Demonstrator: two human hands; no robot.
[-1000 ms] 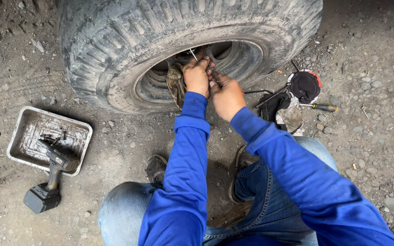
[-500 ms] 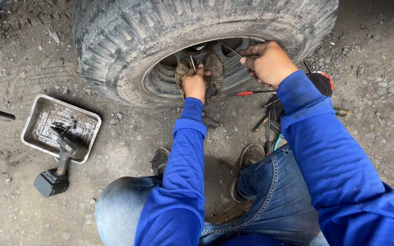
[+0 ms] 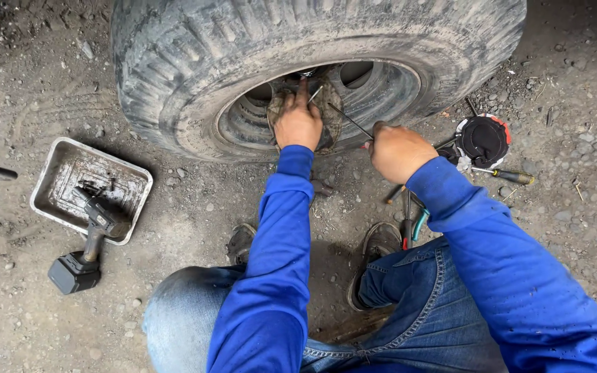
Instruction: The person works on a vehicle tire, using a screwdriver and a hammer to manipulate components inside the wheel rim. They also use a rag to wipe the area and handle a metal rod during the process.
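On the gravel ground beside a large mud-caked truck tyre, a person in blue sleeves and jeans crouches at the wheel. At far left lies a dented metal tray, a black cordless impact wrench resting across its near edge with the battery end on the dirt. At the wheel's centre, the left hand presses flat against the greasy hub, fingers spread and one pointing up, its grip open on the metal. Just to the right, the right hand has its grip closed around a thin metal rod, whose tip angles up towards the hub. Below that hand, pliers with teal handles lie near the shoes. Further right sit a round black cap and a screwdriver.
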